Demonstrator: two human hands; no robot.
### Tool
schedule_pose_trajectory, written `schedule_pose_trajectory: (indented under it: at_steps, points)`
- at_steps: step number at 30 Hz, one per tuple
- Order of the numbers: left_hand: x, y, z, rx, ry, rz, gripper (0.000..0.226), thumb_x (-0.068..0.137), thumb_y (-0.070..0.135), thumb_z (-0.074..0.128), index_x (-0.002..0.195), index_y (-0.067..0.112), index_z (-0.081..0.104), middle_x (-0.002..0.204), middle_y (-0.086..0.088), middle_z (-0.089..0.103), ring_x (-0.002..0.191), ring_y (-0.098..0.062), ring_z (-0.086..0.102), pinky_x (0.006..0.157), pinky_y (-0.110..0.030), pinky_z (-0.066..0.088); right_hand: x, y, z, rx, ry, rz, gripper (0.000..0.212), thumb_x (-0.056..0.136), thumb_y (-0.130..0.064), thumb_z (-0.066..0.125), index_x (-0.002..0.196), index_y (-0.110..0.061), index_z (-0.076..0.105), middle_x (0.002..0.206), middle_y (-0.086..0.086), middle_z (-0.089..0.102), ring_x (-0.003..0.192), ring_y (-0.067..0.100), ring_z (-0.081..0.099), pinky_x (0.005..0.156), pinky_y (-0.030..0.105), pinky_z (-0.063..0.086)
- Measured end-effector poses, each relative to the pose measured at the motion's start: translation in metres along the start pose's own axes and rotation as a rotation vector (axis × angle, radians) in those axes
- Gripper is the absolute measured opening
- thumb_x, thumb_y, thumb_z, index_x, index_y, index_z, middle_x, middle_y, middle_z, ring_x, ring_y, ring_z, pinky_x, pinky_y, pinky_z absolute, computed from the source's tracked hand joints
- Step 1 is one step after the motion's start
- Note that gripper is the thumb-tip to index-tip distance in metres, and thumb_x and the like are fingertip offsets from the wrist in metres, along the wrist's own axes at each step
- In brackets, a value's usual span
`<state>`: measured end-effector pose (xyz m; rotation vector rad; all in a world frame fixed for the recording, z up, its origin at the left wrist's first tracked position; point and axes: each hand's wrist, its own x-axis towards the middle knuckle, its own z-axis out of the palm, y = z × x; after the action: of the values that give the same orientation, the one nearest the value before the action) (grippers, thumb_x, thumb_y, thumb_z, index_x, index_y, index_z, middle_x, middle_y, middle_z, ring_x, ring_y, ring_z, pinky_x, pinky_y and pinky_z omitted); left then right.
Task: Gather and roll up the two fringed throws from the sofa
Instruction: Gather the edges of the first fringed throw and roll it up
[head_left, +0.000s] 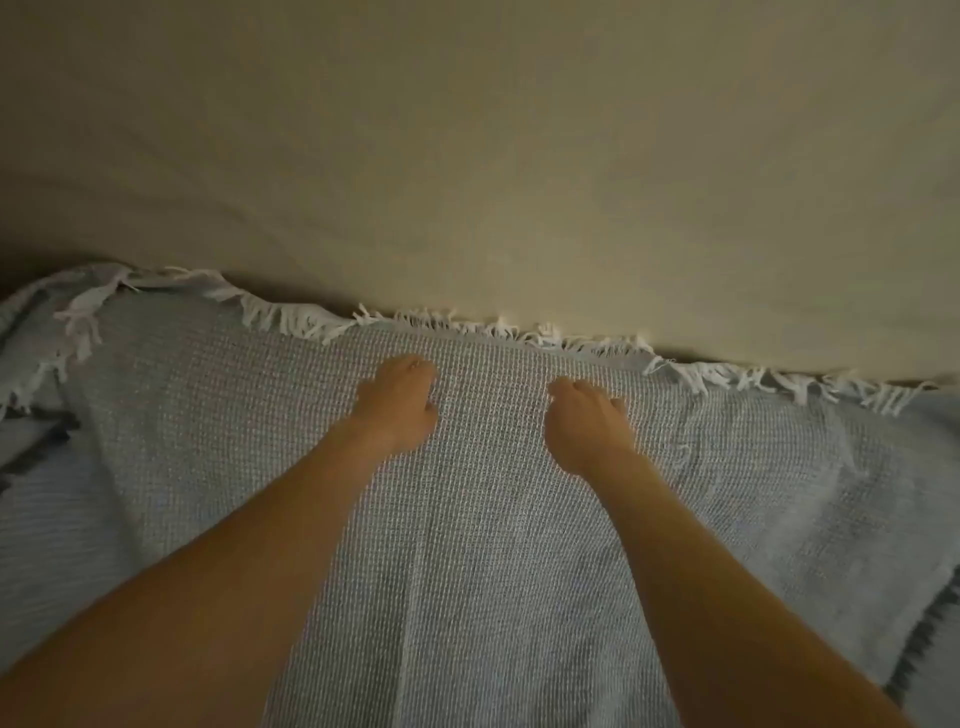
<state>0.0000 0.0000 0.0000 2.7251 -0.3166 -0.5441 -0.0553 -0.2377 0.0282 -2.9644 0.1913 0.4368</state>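
Observation:
A grey-blue waffle-weave throw (478, 545) with white fringe (519, 330) along its far edge lies spread over the sofa seat. Both my forearms reach across it. My left hand (400, 402) and my right hand (584, 423) sit side by side on the throw, a short way before the fringed edge, fingers bent downward. The cloth around them lies flat, with nothing bunched in either hand. A second, finer-ribbed pale cloth with dark fringe (39, 447) shows under the throw at the left, and more dark fringe (930, 639) shows at the lower right.
The beige sofa backrest (493, 156) fills the upper half of the view, right behind the fringe. The throw's left corner (88, 301) is folded over and rumpled. The light is dim.

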Motion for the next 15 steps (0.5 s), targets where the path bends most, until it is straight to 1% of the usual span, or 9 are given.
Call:
schedule_pose_trajectory:
  at_steps: [1,3,4,5,9,11,12,13,15]
  points:
    - [0.011,0.002,0.007,0.013,-0.017,0.001,0.050,0.103,0.024,0.062,0.150,0.016,0.047,0.157,-0.006,0.041,0.149,-0.032,0.036,0.116,-0.064,0.038,0.010,0.002,0.006,0.002,-0.018,0.010,0.041,0.102,-0.012,0.047,0.143,-0.013,0.049,0.137,0.010,0.060,0.127,0.029,0.057,0.116,0.054,0.038]
    - [0.027,0.007,0.018,0.005,-0.034,-0.034,0.064,0.105,0.024,0.061,0.163,0.023,0.033,0.171,-0.005,0.025,0.160,-0.033,0.017,0.122,-0.073,0.024,0.026,0.006,0.018,0.025,-0.023,0.009,0.050,0.101,-0.009,0.048,0.150,-0.014,0.043,0.146,0.011,0.055,0.133,0.030,0.054,0.118,0.055,0.037]
    - [0.032,0.010,0.022,-0.003,-0.055,-0.051,0.069,0.107,0.023,0.059,0.166,0.027,0.025,0.175,-0.004,0.018,0.162,-0.033,0.011,0.122,-0.076,0.018,0.032,0.007,0.023,0.029,-0.034,-0.004,0.053,0.100,-0.008,0.048,0.152,-0.015,0.040,0.150,0.011,0.052,0.134,0.030,0.053,0.119,0.056,0.037]
    - [0.037,0.011,0.028,0.005,-0.063,-0.054,0.071,0.108,0.022,0.057,0.168,0.030,0.020,0.176,-0.005,0.015,0.163,-0.033,0.010,0.121,-0.079,0.017,0.038,0.008,0.029,0.046,-0.030,-0.011,0.054,0.100,-0.007,0.049,0.153,-0.015,0.039,0.152,0.011,0.050,0.135,0.030,0.052,0.118,0.057,0.038]
    - [0.047,0.006,0.045,0.106,-0.062,-0.061,0.080,0.104,0.007,0.059,0.168,0.032,0.018,0.176,-0.011,0.012,0.163,-0.037,0.008,0.117,-0.080,0.024,0.069,0.016,0.048,0.110,0.057,0.040,0.051,0.098,-0.004,0.050,0.148,-0.013,0.042,0.149,0.011,0.049,0.136,0.029,0.047,0.118,0.055,0.039]
    - [0.053,0.005,0.050,0.097,-0.053,-0.064,0.082,0.104,0.005,0.061,0.168,0.032,0.018,0.177,-0.011,0.011,0.163,-0.037,0.007,0.118,-0.080,0.025,0.085,0.020,0.056,0.122,0.075,0.077,0.054,0.098,-0.004,0.053,0.149,-0.014,0.040,0.148,0.011,0.049,0.139,0.030,0.044,0.120,0.055,0.036]
    - [0.054,0.005,0.052,0.082,-0.042,-0.064,0.082,0.103,0.004,0.061,0.168,0.033,0.020,0.177,-0.011,0.010,0.163,-0.037,0.008,0.118,-0.079,0.025,0.088,0.021,0.058,0.122,0.078,0.091,0.055,0.098,-0.004,0.056,0.150,-0.014,0.040,0.147,0.011,0.050,0.139,0.030,0.046,0.121,0.055,0.036]
    - [0.055,0.004,0.053,0.070,-0.033,-0.065,0.082,0.103,0.003,0.061,0.168,0.033,0.021,0.177,-0.011,0.010,0.163,-0.037,0.008,0.118,-0.079,0.025,0.090,0.021,0.060,0.101,0.092,0.103,0.050,0.098,-0.004,0.057,0.146,-0.013,0.045,0.143,0.010,0.055,0.135,0.030,0.051,0.119,0.055,0.038]
    - [0.061,-0.001,0.057,0.029,-0.025,-0.078,0.082,0.101,0.001,0.062,0.166,0.034,0.025,0.177,-0.011,0.009,0.163,-0.038,0.009,0.120,-0.076,0.025,0.094,0.022,0.066,0.067,0.168,0.113,0.030,0.098,-0.001,0.057,0.126,-0.011,0.061,0.118,0.009,0.069,0.113,0.028,0.064,0.109,0.052,0.049]
